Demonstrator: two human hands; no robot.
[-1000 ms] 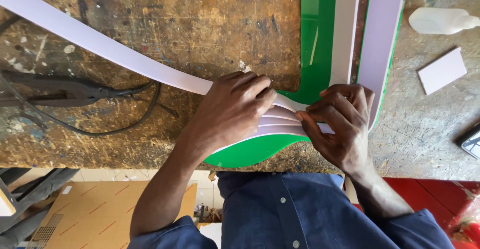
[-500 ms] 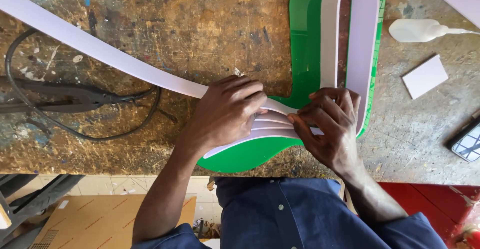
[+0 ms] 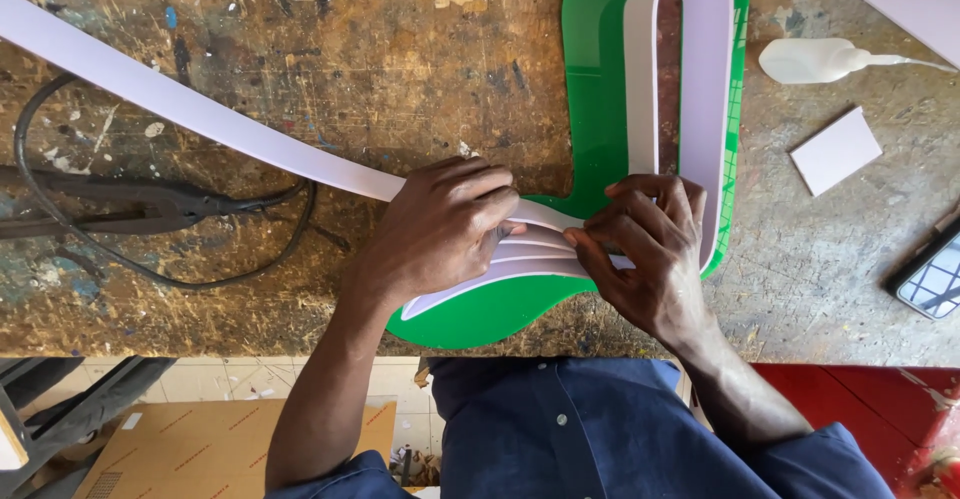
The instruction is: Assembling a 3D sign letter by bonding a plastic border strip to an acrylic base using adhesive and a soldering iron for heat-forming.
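A flat green plastic shape lies on the worn wooden bench. A long white flexible strip runs in from the far left and stands on edge around the green shape's rim, looping at the top. My left hand presses down on the strip where it meets the shape's lower curve. My right hand pinches the strip just to the right, fingers curled on it. The two hands almost touch.
A black tool with a looped cable lies at the left. A white squeeze bottle, a small white rectangular piece and a phone-like device sit on the right. A cardboard sheet lies on the floor below.
The view has tilted so more of the green shape's top and the strip's loop shows. Both hands stay at the same joint; the right fingers have shifted slightly along the strip.
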